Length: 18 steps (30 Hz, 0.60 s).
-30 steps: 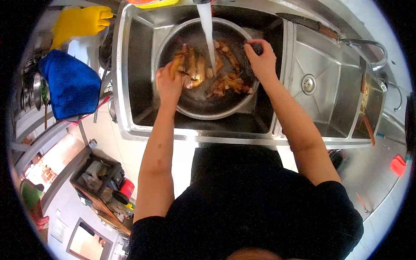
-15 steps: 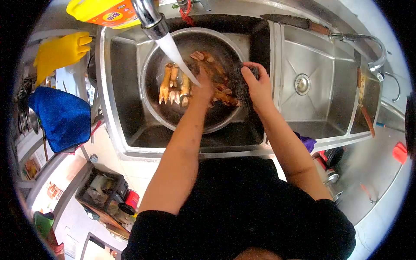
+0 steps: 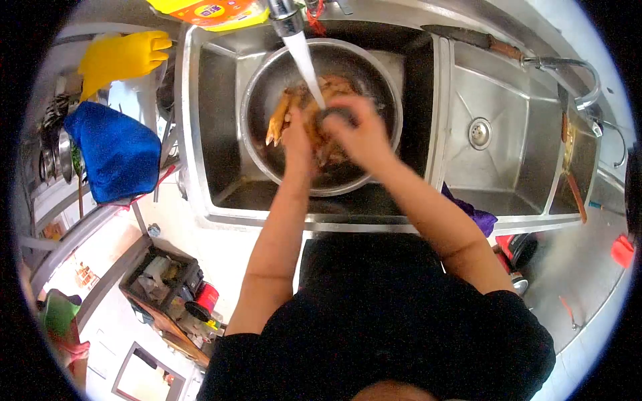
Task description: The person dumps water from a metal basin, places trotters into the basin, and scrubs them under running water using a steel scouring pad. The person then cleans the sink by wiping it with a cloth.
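Observation:
A round metal basin point(image 3: 249, 144) stands in the left sink bowl, holding several brownish-yellow trotters point(image 3: 277, 122) with pale hoof tips, in water. My left hand point(image 3: 298, 142) is closed on a trotter inside the basin; its fingers are partly hidden and blurred. My right hand point(image 3: 366, 134), smeared by motion, grips a dark steel wool scrubber point(image 3: 339, 115) against the trotters beside the left hand. Water pours from the faucet point(image 3: 286, 20) in a white stream, landing close to both hands.
A knife point(image 3: 468, 37) lies along the sink's back ledge. To the right is a second bowl with a drain point(image 3: 480, 134) and another tap point(image 3: 592, 93). Yellow gloves point(image 3: 124, 60) and a blue cloth point(image 3: 114, 154) hang at left. A purple cloth point(image 3: 473, 215) hangs over the front edge.
My right hand has brought the scrubber from the basin's right rim leftward to the trotters. My left hand has shifted slightly within the basin. The whole view has moved a little.

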### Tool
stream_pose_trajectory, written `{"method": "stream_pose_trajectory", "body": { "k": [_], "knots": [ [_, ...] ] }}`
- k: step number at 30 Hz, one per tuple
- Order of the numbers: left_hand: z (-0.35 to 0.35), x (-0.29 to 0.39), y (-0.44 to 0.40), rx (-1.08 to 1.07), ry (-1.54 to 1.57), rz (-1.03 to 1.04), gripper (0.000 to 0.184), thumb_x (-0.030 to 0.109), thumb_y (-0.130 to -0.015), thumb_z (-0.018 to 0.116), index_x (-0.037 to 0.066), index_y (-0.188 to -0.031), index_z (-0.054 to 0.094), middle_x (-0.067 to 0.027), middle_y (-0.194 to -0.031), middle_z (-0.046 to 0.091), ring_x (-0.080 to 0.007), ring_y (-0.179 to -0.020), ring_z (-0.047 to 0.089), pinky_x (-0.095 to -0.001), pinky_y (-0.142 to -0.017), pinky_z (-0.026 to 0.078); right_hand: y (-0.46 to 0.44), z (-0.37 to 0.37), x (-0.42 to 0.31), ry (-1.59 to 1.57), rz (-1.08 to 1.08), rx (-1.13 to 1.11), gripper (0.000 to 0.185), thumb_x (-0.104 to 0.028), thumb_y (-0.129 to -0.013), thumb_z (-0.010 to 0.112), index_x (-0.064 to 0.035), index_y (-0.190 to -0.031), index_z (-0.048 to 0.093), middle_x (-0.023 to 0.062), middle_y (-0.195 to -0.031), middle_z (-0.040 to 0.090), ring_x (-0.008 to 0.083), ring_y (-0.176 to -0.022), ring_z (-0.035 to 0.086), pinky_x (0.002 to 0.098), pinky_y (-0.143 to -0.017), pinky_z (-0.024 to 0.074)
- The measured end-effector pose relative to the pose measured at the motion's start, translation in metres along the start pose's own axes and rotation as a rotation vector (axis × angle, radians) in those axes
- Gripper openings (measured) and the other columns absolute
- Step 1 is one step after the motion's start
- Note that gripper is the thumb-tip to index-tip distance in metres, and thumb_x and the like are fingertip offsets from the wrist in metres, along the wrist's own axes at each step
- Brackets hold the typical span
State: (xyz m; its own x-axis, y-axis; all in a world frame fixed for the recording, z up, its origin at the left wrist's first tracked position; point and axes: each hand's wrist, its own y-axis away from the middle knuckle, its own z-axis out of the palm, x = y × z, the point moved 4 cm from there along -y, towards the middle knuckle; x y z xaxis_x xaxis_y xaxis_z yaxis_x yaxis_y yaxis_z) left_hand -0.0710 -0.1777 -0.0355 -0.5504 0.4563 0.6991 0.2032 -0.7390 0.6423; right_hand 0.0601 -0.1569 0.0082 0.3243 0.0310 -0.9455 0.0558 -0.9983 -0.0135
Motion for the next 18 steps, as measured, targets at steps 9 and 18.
{"method": "stream_pose_trajectory", "body": {
  "k": [9,18],
  "knots": [
    [0.005,0.034,0.018,0.033,-0.125,0.166,0.04,0.037,-0.094,0.041,0.002,-0.102,0.058,-0.0068,-0.096,0.057,-0.017,-0.086,0.055,-0.0304,-0.079,0.044,-0.023,0.032,-0.034,0.053,-0.102,0.101,0.017,-0.02,-0.075,0.068,-0.0096,-0.087,0.063,0.0177,-0.096,0.057,0.0352,-0.094,0.053,0.0418,-0.082,0.0439],
    [-0.005,0.035,0.009,0.022,-0.575,0.502,0.037,0.031,-0.097,0.031,0.006,-0.081,0.053,-0.0057,-0.083,0.056,-0.0169,-0.077,0.051,-0.0322,-0.073,0.042,-0.06,0.012,-0.039,0.07,-0.037,0.194,0.015,-0.019,-0.076,0.068,-0.0066,-0.083,0.062,0.0139,-0.09,0.059,0.0315,-0.093,0.055,0.039,-0.086,0.0414]
  ]
}}
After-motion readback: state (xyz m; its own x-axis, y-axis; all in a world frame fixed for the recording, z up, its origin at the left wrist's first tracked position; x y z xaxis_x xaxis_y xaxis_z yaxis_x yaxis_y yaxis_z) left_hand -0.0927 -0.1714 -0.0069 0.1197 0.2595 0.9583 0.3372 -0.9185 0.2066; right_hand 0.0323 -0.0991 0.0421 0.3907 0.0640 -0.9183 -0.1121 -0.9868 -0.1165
